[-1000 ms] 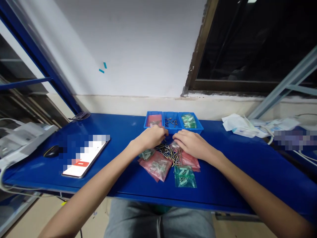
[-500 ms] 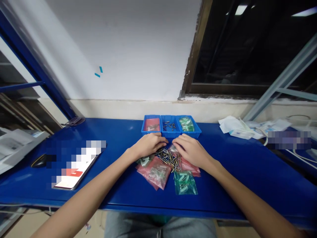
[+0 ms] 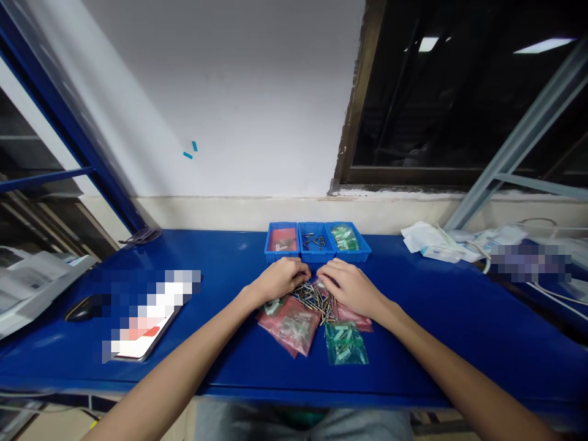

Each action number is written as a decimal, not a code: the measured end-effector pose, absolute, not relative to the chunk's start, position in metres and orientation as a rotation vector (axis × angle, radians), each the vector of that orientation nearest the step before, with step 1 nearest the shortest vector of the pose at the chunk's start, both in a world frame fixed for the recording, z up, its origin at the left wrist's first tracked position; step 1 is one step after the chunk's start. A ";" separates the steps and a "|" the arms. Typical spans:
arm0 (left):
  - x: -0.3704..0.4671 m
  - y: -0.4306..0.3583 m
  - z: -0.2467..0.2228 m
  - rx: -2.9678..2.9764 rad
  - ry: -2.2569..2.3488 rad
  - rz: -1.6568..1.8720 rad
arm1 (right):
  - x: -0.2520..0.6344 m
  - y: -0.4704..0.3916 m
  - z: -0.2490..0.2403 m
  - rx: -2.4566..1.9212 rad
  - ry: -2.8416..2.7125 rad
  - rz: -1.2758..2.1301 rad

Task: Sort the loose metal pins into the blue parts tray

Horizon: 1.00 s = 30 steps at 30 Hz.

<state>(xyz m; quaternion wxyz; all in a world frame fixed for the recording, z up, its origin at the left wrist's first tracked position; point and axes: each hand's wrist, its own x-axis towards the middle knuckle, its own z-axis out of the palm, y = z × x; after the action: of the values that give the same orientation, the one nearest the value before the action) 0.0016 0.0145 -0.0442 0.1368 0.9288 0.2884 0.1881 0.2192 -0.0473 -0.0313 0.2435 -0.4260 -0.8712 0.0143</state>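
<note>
On the blue table lies a loose pile of slim metal pins (image 3: 315,300), some of them gold-tinted. My left hand (image 3: 282,277) is at the far left edge of this pile, its fingers curled down and inward. Across from it, my right hand (image 3: 351,283) bends its fingers toward the far right side. The fingertips of both hands are partly hidden, and whatever they grip is too small to make out. Around the pile lie a red bag (image 3: 298,324) of small pale pieces, a green bag (image 3: 346,343) of similar pieces, and another red bag (image 3: 356,318) partly under my right hand.
Behind my hands stand three blue bins: the left bin (image 3: 282,257) with a red bag, the middle bin (image 3: 316,253) with a few metal pins, the right bin (image 3: 362,246) with green bags. A phone-like slab (image 3: 138,349), mouse (image 3: 80,309) and white packets (image 3: 436,245) lie farther out.
The view has tilted, so the table and bins sit slightly lower in the picture. Both hands stay by the pile; my left fingers look a little more curled.
</note>
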 end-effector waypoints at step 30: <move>0.000 0.010 -0.035 2.757 0.995 0.611 | 0.218 -0.048 -0.034 -1.234 -2.363 -0.027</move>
<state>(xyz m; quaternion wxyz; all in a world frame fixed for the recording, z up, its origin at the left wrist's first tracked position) -0.0004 0.0104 -0.0351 0.0738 0.9183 0.3314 0.2036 0.2175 -0.0481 -0.0343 0.2355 -0.4497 -0.8615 -0.0097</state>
